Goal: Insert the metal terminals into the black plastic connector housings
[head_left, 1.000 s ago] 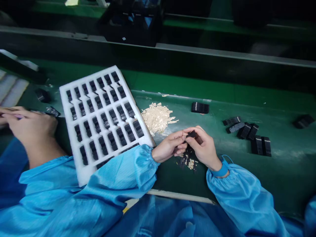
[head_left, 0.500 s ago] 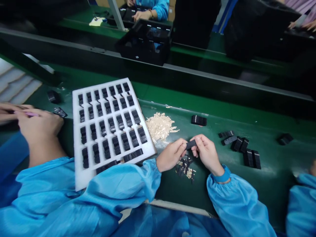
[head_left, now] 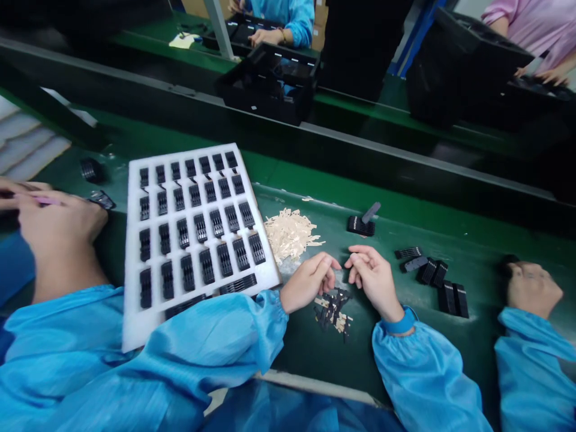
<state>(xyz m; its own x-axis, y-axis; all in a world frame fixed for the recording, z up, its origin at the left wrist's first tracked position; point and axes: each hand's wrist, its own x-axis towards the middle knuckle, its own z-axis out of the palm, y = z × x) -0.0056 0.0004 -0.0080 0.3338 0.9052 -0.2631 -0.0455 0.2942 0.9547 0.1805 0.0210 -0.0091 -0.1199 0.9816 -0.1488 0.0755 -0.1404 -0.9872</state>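
right hand (head_left: 374,281) beside black connectors (head_left: 333,309)

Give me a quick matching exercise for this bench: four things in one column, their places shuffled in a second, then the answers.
Things:
1. Foam tray
2. Beige strips
3. Small black pieces
4. Blue wristband

Places:
A. Around the wrist of the right hand
B. On the green bench, just below the gap between the hands
C. Heaped beside the tray's right edge
D. Holding rows of black parts, left of the left hand

Pairs: 1-D, 2-C, 3-B, 4-A
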